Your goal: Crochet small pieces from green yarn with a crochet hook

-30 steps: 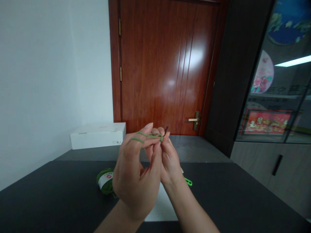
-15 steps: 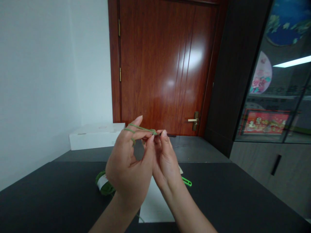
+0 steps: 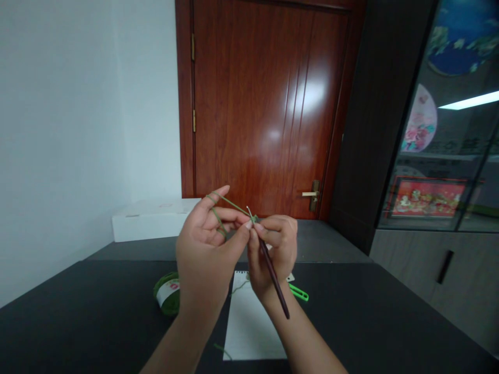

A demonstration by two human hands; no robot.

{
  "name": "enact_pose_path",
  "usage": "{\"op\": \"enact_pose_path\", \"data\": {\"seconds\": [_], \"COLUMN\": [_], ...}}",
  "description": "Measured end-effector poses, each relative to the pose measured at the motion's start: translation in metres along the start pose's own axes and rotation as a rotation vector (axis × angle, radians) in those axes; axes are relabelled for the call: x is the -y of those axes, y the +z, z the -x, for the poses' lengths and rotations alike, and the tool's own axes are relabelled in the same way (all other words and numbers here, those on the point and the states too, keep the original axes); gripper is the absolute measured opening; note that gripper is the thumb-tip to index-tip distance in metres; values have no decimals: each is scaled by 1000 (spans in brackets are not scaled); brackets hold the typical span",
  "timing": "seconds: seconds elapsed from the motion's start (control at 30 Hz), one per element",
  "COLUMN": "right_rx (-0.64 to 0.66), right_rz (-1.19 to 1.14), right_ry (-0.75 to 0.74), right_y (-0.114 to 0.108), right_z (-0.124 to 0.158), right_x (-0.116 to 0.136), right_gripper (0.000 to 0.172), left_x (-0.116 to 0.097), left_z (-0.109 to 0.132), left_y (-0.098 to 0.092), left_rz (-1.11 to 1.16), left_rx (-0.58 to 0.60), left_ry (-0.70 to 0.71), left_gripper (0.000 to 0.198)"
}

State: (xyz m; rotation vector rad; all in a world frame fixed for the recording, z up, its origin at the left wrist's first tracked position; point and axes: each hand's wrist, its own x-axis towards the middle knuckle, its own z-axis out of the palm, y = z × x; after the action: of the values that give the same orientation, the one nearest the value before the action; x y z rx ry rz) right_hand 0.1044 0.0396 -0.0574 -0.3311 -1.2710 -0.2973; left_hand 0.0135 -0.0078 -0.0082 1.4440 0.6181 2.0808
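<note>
Above a white notepad [image 3: 251,332], a crochet hook [image 3: 273,274] meets green yarn [image 3: 254,218]. The right hand [image 3: 285,240] has its fingers closed around the hook; the left hand [image 3: 206,259] pinches the yarn, index finger raised. Leftward, a yarn ball [image 3: 167,305] lies on the tabletop [image 3: 109,317].

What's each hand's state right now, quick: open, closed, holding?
Left hand: partly closed, green yarn looped over its fingers, thumb pinching near the hook tip.
Right hand: closed, holding the dark crochet hook.
</note>
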Motion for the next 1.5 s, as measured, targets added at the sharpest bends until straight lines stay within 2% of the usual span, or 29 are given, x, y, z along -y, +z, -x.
{"op": "enact_pose_path", "data": {"seconds": [0.07, 0.17, 0.3, 0.67, 0.73, 0.87, 0.93, 1.0, 1.1, 1.17, 1.5], "right_rx": [19, -22, -81, -32, -18, 63, 68, 29, -21, -19, -48], "right_rz": [-82, -228, -252, -344, -301, -142, -140, -210, -359, -436, -847], "right_ry": [52, 158, 200, 346, 293, -13, -61, 47, 340, 472, 766], "right_y": [1, 3, 1, -5, -6, -11, -11, -9, -5, -2, 1], "right_z": [-4, -10, -14, -18, -19, -20, -19, -18, -19, -19, -26], "right_x": [1, 3, 3, 8, 7, 2, 1, 3, 9, 12, 13], "right_gripper": [18, 7, 7, 11, 11, 9, 8, 9, 12, 14, 20], "left_x": [-1, -1, 2, -2, -2, -2, -2, -2, -2, -3, -6], "left_z": [0, -2, -7, -12, -13, -10, -9, -9, -12, -14, -19], "left_y": [-1, -4, -7, -15, -15, -12, -12, -12, -14, -15, -18], "left_rz": [-90, -105, -64, 10, 7, -67, -81, -66, -8, 36, 199], "left_rx": [-29, -15, 1, 141, 143, 101, 100, 108, 122, 130, 206], "left_ry": [92, 121, 76, -82, -83, -3, 26, 21, -27, -77, -242], "left_gripper": [65, 70, 71, 64, 62, 56, 54, 54, 55, 56, 58]}}
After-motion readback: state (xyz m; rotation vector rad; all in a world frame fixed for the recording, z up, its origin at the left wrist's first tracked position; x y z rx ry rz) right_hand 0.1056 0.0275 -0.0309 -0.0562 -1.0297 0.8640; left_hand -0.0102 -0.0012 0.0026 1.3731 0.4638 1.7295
